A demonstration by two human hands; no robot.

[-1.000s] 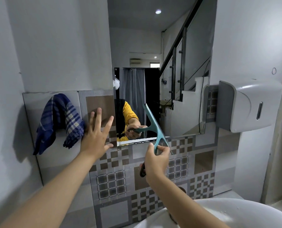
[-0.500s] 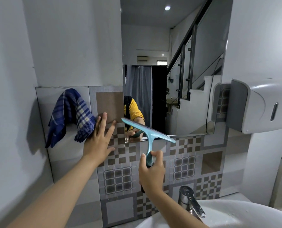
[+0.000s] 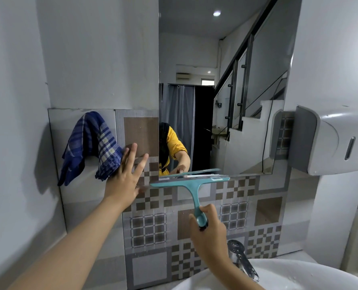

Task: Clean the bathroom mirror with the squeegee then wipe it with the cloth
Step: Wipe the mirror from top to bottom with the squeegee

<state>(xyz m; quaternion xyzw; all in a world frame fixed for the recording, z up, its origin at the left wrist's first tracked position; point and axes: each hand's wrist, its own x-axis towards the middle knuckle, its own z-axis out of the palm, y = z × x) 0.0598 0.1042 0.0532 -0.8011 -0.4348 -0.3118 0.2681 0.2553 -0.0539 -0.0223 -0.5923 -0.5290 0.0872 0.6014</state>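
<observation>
The mirror [image 3: 226, 59] hangs on the wall above the patterned tiles. My right hand [image 3: 208, 231] grips the handle of a teal squeegee [image 3: 192, 183], whose blade lies level along the mirror's bottom left edge. My left hand [image 3: 127, 174] rests flat on the tiled wall just left of the mirror, fingers spread. A blue checked cloth [image 3: 90, 145] hangs on the wall to the left, touching my left fingers.
A chrome tap [image 3: 242, 258] stands over the white basin [image 3: 289, 277] at the bottom right. A white and grey dispenser [image 3: 330, 141] juts from the wall right of the mirror. A side wall closes in on the left.
The squeegee has turned from slanted to level and its blade now sits at the mirror's bottom edge. My right hand has dropped lower. The view has tilted up and shifted.
</observation>
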